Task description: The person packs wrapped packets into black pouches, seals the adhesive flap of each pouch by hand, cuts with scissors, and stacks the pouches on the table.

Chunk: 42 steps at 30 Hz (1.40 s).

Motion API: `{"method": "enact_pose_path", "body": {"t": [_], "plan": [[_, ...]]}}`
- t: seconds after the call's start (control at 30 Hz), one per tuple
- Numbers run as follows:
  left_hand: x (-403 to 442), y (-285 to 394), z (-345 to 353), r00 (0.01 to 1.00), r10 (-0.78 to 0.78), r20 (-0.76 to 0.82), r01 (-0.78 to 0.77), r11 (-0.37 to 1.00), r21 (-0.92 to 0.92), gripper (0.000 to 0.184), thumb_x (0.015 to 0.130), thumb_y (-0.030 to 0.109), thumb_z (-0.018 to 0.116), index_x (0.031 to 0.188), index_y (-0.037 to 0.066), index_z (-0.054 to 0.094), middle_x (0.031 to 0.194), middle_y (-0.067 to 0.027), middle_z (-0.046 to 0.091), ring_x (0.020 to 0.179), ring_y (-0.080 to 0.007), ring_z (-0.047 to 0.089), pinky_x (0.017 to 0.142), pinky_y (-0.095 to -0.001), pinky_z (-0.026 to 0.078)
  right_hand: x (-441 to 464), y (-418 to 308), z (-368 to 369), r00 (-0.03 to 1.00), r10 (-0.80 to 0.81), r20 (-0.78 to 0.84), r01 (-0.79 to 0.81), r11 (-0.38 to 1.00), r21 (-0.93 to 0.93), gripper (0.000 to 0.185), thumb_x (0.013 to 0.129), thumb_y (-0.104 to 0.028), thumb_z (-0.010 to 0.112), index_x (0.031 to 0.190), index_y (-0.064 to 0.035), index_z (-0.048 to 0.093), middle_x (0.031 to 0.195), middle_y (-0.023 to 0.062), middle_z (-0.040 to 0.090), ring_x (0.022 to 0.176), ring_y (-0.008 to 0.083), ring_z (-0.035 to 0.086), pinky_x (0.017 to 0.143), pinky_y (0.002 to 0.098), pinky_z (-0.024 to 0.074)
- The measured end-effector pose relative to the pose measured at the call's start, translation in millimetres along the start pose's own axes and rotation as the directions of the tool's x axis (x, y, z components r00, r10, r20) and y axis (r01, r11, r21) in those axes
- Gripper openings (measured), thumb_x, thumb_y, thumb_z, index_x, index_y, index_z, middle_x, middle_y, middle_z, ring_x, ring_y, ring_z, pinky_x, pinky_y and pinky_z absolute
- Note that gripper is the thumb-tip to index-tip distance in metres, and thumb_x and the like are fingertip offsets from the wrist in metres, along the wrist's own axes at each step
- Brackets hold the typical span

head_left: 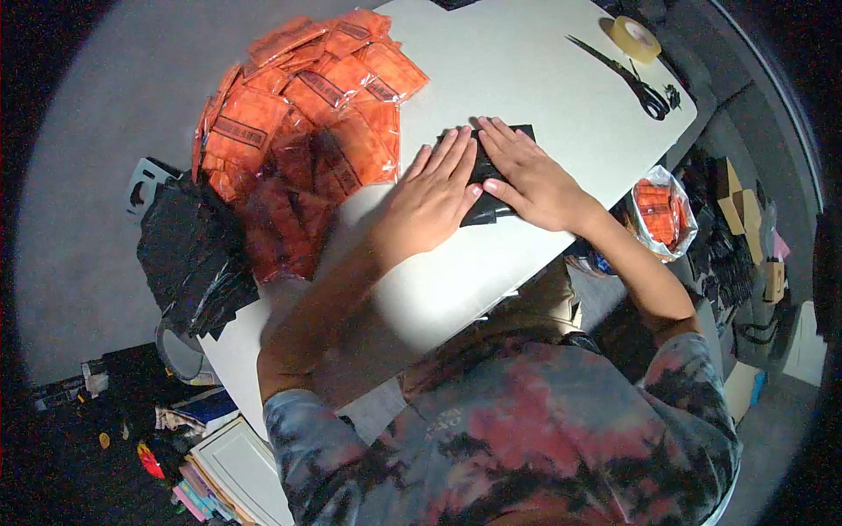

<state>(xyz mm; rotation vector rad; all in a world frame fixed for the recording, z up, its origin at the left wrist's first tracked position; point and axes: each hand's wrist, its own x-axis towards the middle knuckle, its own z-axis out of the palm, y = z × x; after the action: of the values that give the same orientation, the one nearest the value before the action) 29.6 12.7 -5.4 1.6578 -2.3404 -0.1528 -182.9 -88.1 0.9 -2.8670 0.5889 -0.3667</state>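
Note:
A small black plastic packet (pixel 481 209) lies on the white table (pixel 535 79), partly covered by both hands. My left hand (pixel 430 193) lies flat with its fingers stretched over the packet's left part. Over its upper right part, my right hand (pixel 531 180) is also spread flat, its thumb near the left fingers. Neither hand is gripping anything. To the left is a large heap of orange packets (pixel 246 131) in clear wrapping with dark print. Beside that heap, a stack of black plastic bags (pixel 189 250) hangs over the table's left edge.
Black scissors (pixel 627 79) and a roll of yellowish tape (pixel 636 39) lie at the far right of the table. Below the right edge stands a bag of orange packets (pixel 662 215). Cardboard boxes (pixel 741 210) are farther right; books (pixel 215 482) stand at the lower left.

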Motion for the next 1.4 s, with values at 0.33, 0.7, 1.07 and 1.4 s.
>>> {"method": "enact_pose_path", "body": {"t": [0.33,0.7,1.07,1.4], "plan": [[-1,1,-1,0.999,0.018,-0.036,-0.019,1.000,-0.016,0.064,0.111,0.034,0.038,0.159,-0.007,0.025,0.168,-0.0250,0.024,0.157,-0.0389,0.021,0.126,-0.0542,0.019,2,-10,-3,0.998,0.032,0.055,-0.022,0.984,-0.177,0.080,0.107,-0.054,0.041,0.157,0.0071,0.029,0.167,0.0237,0.025,0.156,0.0385,0.023,0.128,0.0481,0.0208],[-5,-17,4,0.993,0.113,-0.028,-0.113,0.993,-0.015,0.068,0.110,0.039,0.042,0.157,-0.008,0.028,0.166,-0.0252,0.027,0.156,-0.0394,0.023,0.127,-0.0511,0.020,-7,-7,-11,0.998,-0.058,-0.037,0.050,0.977,-0.206,0.082,0.105,-0.053,0.048,0.153,0.0111,0.033,0.165,0.0266,0.028,0.154,0.0409,0.027,0.127,0.0492,0.0242],[-4,-23,3,0.998,0.062,-0.032,-0.067,0.981,-0.182,0.058,0.110,0.035,0.045,0.154,-0.003,0.041,0.166,-0.0173,0.033,0.155,-0.0357,0.028,0.126,-0.0504,0.024,-16,5,-8,0.999,-0.011,-0.035,0.012,1.000,0.023,0.071,0.105,-0.044,0.052,0.149,0.0110,0.042,0.162,0.0272,0.035,0.153,0.0396,0.030,0.127,0.0481,0.0249],[2,-22,8,0.985,0.034,-0.167,-0.066,0.980,-0.190,0.043,0.106,0.026,0.055,0.140,-0.001,0.061,0.151,-0.0188,0.054,0.145,-0.0371,0.046,0.120,-0.0462,0.037,-31,15,-11,0.994,0.096,-0.058,-0.093,0.994,0.053,0.051,0.106,-0.029,0.052,0.148,0.0003,0.052,0.160,0.0165,0.043,0.151,0.0332,0.037,0.124,0.0520,0.0295]]}}
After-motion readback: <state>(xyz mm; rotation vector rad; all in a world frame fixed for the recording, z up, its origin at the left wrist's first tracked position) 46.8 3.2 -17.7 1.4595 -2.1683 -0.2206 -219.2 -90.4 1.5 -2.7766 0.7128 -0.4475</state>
